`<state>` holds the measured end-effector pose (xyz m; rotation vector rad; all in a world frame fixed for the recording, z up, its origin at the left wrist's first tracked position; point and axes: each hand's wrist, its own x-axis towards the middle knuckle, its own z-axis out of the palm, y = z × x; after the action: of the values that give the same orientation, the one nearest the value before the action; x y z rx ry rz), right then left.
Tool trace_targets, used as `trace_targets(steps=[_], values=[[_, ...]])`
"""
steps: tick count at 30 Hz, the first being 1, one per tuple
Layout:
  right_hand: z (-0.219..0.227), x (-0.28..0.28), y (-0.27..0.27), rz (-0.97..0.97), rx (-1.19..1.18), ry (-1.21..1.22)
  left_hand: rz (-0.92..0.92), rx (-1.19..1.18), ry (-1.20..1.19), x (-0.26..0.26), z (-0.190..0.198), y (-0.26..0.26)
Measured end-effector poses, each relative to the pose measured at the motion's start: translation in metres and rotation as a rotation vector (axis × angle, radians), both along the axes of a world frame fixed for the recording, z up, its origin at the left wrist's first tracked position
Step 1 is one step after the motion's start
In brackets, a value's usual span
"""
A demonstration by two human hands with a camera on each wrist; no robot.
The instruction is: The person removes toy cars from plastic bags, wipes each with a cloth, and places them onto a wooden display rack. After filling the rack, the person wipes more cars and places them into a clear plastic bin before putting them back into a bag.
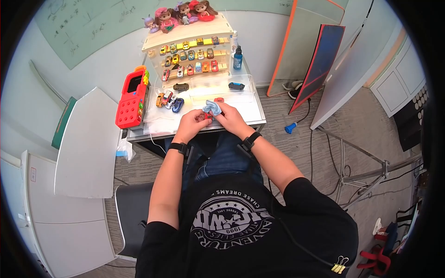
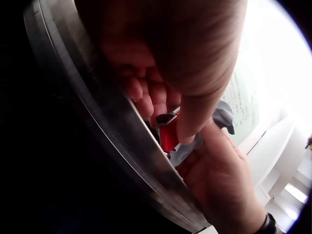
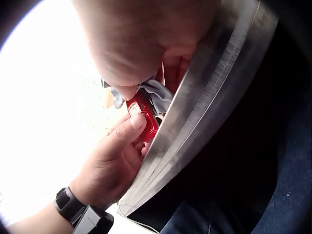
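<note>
At the table's front edge my left hand pinches a red toy car, its thumb lying along the top in the right wrist view. My right hand holds a crumpled grey-blue cloth against the car's end. Both hands meet there, and fingers and cloth hide part of the car. Just beyond the cloth lies another red toy car. A dark blue toy car stands left of the hands in a small cluster with a yellow-orange car.
A wooden tiered rack with rows of toy cars stands at the back, dolls on top. A red toy case is at the left, a blue bottle at the right. Clear trays hold a brown car and a blue car.
</note>
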<state>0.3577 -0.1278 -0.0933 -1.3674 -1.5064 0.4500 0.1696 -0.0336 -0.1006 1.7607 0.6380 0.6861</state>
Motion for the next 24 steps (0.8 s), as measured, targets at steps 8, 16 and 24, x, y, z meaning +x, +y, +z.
trace_targets(steps=[8,16,24], values=[[0.000,0.006,0.003,0.058,-0.092,0.212,0.078,0.282,0.055,0.000,-0.004,-0.004],[-0.008,0.010,0.007,0.034,-0.102,0.240,0.148,0.332,0.078,0.003,-0.002,-0.016],[0.001,0.004,-0.005,-0.011,-0.115,0.309,0.408,0.695,0.152,-0.034,0.043,0.004]])
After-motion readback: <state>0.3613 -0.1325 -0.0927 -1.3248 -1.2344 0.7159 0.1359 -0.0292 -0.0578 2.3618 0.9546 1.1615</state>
